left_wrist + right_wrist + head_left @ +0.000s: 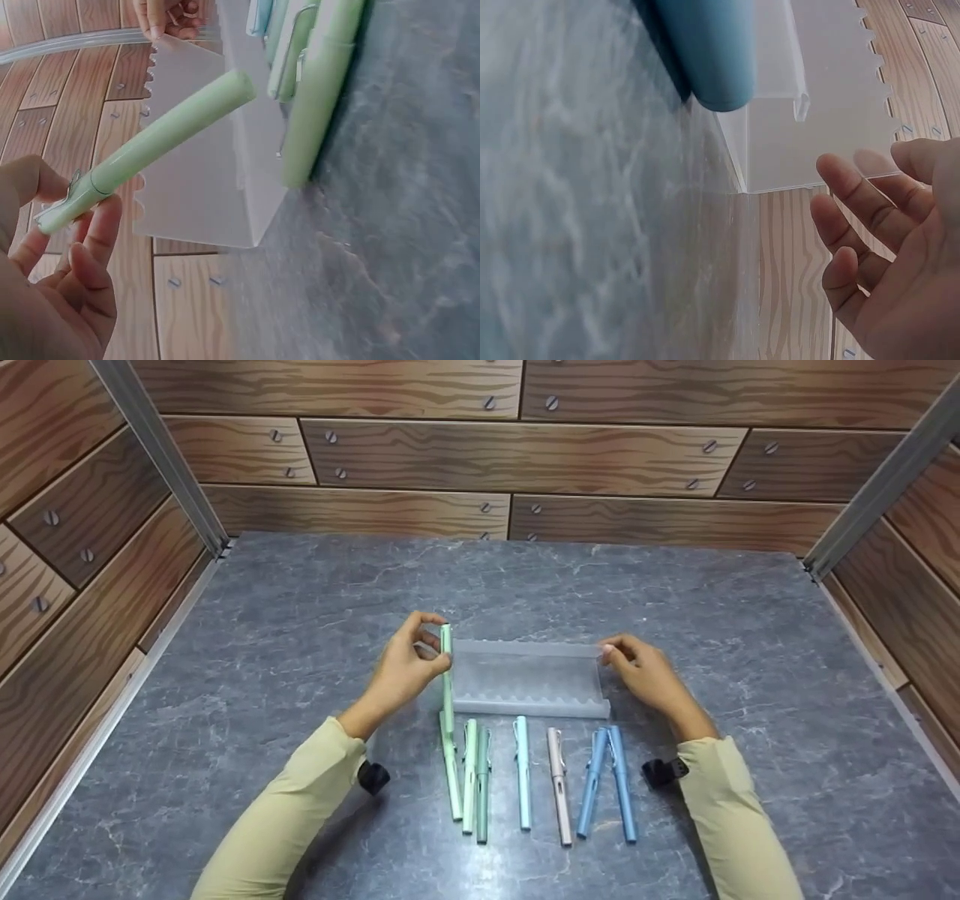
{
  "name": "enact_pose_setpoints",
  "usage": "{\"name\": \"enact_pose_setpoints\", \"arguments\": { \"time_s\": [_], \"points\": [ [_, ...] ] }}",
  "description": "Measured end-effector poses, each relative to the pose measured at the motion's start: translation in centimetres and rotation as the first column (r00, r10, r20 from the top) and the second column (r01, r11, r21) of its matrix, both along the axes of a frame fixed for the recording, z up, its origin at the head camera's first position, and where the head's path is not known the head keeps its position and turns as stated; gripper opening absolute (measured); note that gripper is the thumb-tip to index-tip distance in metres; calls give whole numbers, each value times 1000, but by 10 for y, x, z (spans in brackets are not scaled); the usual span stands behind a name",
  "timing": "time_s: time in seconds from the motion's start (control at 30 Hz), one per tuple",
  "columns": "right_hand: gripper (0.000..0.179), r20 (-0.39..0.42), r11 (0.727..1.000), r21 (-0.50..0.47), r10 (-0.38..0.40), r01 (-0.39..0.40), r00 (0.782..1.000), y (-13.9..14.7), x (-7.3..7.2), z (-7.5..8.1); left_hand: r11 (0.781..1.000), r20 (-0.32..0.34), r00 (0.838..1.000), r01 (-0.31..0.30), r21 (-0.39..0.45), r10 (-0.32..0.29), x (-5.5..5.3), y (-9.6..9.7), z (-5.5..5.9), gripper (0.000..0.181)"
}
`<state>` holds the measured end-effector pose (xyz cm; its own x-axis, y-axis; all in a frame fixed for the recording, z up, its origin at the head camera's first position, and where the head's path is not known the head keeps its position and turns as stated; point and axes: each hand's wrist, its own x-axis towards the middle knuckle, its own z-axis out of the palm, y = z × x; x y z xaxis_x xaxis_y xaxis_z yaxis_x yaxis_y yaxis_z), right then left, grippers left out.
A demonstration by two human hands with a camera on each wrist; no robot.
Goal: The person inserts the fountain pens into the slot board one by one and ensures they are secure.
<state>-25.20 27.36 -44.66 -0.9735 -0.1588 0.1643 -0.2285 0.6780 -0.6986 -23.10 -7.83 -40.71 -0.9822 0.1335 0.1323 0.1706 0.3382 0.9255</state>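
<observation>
My left hand (401, 667) pinches a light green pen (150, 150) near its clip end between thumb and fingers. That pen is held off the table at the left end of a translucent plastic pen rack (529, 709) with scalloped edges. At the rack's far right corner, my right hand (645, 671) pinches the edge between thumb and forefinger; the other fingers are loosely bent in the right wrist view. In front of the rack lie more pens: light green (469, 780), darker green (483, 795), pale aqua (523, 780), pinkish grey (559, 787) and blue (622, 787).
Another light green pen (453, 784) lies leftmost in the row, and a second blue pen (592, 787) leans close to the first. A grey marbled tabletop (300, 607) lies under everything. Wood-patterned panels (517, 457) and metal posts (161, 450) enclose it.
</observation>
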Motion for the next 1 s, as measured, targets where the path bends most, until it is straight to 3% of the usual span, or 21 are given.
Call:
{"name": "enact_pose_setpoints", "arguments": {
  "time_s": [0.2,0.43,1.0],
  "points": [
    [32,7,1000,8,8,-8,1000,0,0,-2,999,-42,998,-36,12,37,-9,7,5,43],
    [31,-1,1000,0,-9,9,1000,2,1,-1,1000,-91,995,-27,-6,26,-16,15,6,41],
    [32,2,1000,4,-12,12,1000,1,1,0,979,-198,980,-70,-192,31,-19,16,-4,37]
  ]
}}
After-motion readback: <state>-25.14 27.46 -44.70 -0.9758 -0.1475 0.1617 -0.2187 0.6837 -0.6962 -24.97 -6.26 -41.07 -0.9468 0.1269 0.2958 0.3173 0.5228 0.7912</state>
